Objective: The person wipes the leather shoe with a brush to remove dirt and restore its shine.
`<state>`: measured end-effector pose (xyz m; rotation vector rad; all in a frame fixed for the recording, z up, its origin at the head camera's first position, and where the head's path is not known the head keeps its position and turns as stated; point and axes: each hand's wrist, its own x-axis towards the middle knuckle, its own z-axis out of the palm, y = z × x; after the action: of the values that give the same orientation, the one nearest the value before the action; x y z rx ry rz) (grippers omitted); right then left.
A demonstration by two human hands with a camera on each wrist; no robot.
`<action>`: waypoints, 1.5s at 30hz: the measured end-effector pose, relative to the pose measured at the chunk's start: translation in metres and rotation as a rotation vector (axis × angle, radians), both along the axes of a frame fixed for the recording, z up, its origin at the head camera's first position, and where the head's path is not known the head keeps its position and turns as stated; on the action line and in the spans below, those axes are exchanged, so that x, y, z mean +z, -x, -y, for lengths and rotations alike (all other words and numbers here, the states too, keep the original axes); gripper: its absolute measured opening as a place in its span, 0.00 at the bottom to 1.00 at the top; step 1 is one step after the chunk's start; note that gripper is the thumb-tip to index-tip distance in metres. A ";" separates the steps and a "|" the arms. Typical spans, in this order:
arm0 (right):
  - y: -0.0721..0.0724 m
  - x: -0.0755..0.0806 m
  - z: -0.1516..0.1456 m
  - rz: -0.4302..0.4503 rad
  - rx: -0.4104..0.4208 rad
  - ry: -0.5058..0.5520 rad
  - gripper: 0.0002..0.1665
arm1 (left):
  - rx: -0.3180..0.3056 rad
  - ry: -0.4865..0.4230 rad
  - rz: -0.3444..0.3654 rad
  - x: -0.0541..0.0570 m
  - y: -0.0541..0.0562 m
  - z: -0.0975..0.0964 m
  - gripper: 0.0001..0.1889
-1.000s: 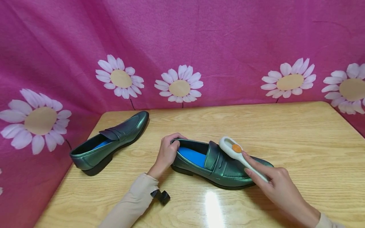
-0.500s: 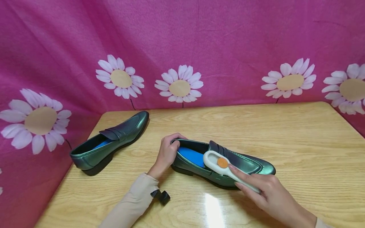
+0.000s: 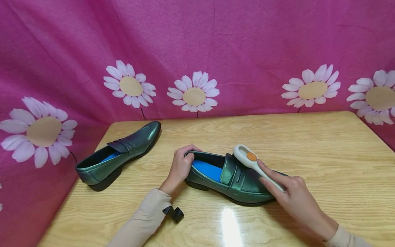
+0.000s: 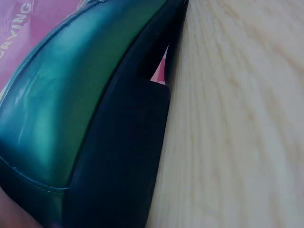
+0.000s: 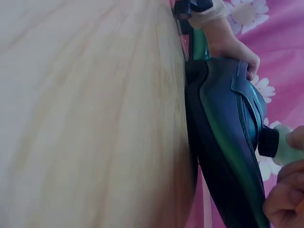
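Note:
A dark green loafer [image 3: 256,187] with a blue insole lies sole down on the table, toe to the right. My left hand [image 3: 181,164] grips its heel at the rim of the opening; the left wrist view shows the loafer's heel block [image 4: 118,152] close up. In my right hand [image 3: 297,195] I hold a white-handled shoe brush [image 3: 245,156] with an orange button. In the right wrist view the brush's black bristles [image 5: 269,141] meet the loafer's upper just ahead of the strap. The brush and hand hide part of the toe in the head view.
The matching loafer [image 3: 123,154] stands at the left of the wooden table [image 3: 324,147], toe towards the back. A pink cloth [image 3: 247,41] printed with daisies hangs behind and beside the table. A black strap piece [image 3: 174,213] is on my left cuff.
The brush went from the far side of the upper towards me, across the near side, then back to the far side. My left hand and both loafers stay put.

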<state>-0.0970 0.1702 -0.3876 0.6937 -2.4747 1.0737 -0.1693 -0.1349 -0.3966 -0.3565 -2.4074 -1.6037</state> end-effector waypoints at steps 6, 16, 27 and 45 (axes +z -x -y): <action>-0.004 -0.002 -0.002 -0.013 0.071 -0.004 0.34 | 0.000 0.012 -0.001 0.001 -0.001 0.000 0.18; -0.026 -0.002 0.006 -0.010 0.330 -0.094 0.35 | 0.012 0.005 -0.006 0.001 0.000 0.000 0.18; -0.015 -0.002 0.008 -0.088 0.205 -0.078 0.35 | 0.006 -0.004 0.012 0.000 -0.001 -0.001 0.18; 0.000 0.003 0.008 0.011 0.058 -0.031 0.36 | 0.012 0.007 -0.006 0.000 0.000 0.001 0.18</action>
<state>-0.0968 0.1623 -0.3845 0.7749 -2.4996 1.0639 -0.1693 -0.1357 -0.3967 -0.3468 -2.4060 -1.5873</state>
